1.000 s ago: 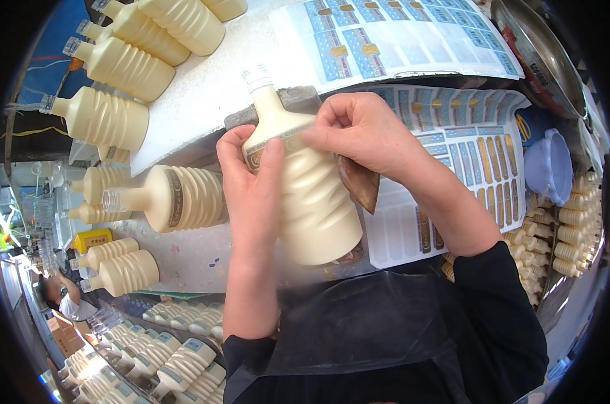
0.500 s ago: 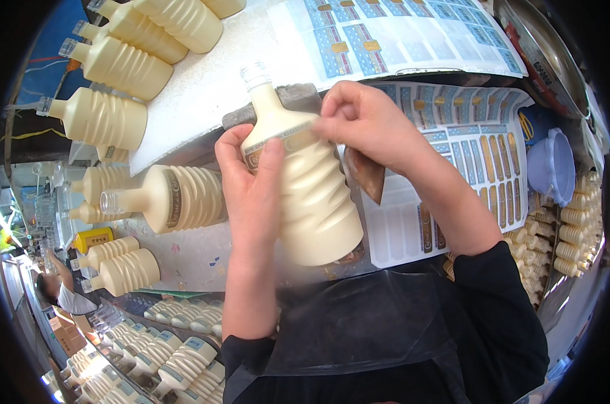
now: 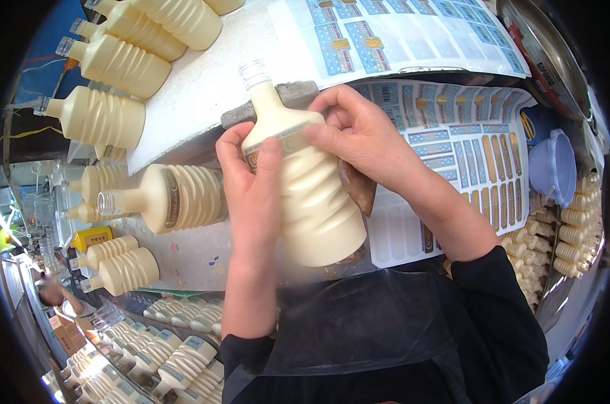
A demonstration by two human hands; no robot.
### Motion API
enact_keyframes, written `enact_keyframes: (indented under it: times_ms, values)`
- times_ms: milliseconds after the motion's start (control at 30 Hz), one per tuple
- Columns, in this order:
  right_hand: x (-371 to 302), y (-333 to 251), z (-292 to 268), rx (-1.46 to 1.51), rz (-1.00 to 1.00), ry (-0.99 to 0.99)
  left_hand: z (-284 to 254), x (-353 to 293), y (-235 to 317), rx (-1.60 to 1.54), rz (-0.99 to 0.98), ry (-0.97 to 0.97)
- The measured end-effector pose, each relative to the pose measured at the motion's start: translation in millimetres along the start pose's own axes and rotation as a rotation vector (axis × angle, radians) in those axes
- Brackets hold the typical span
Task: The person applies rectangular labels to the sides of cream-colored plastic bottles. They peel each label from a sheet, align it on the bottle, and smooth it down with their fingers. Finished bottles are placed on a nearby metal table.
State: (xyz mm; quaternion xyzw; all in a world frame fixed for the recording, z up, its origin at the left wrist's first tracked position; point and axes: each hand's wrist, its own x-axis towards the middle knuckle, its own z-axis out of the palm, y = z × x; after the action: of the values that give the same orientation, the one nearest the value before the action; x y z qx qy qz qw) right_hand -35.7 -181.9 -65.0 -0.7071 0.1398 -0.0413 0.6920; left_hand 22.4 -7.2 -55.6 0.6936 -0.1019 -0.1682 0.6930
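Observation:
A cream plastic bottle (image 3: 318,215) with wavy ridged sides and a clear threaded neck leans in front of me, neck pointing away. My left hand (image 3: 249,175) is closed on its left shoulder, thumb lying over one end of a narrow grey-and-brown label strip (image 3: 284,139). At the right shoulder, my right hand (image 3: 359,135) presses the strip to the bottle with its thumb; the other fingers are curled, and their tips are partly hidden. Under the right hand, beside the bottle, is a brown pointed piece (image 3: 359,188). The bottle's neck lies over a grey block (image 3: 298,93).
Label sheets (image 3: 446,195) spread to the right, with more sheets (image 3: 412,40) on the white raised surface. A labelled bottle (image 3: 163,198) lies at left; several plain bottles (image 3: 126,67) are beyond it. Many bottles (image 3: 177,363) fill the lower left. A lilac bucket (image 3: 553,168) is at right.
My right hand has shifted slightly left, and its thumb has come down onto the label strip. The brown piece has moved slightly left. My left hand keeps its hold on the bottle.

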Motion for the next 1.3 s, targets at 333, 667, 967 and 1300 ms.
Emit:
enact_keyframes:
  times_ms: [333,667,967,1300]
  values:
    - [-0.4,0.2,0.4,0.017,0.005,-0.002,-0.2,0.9,-1.3,0.005,0.006,0.005]
    - [-4.3,-5.6,2.0,0.243,0.025,0.007,-2.1,0.7,-3.0,0.037,0.006,0.004]
    - [-2.3,-2.0,1.6,0.003,0.01,0.0,-1.3,-0.3,-2.1,0.042,0.007,-0.001]
    - [-3.1,-2.8,2.8,0.007,0.012,0.01,-1.0,0.4,-2.3,0.022,0.012,-0.006]
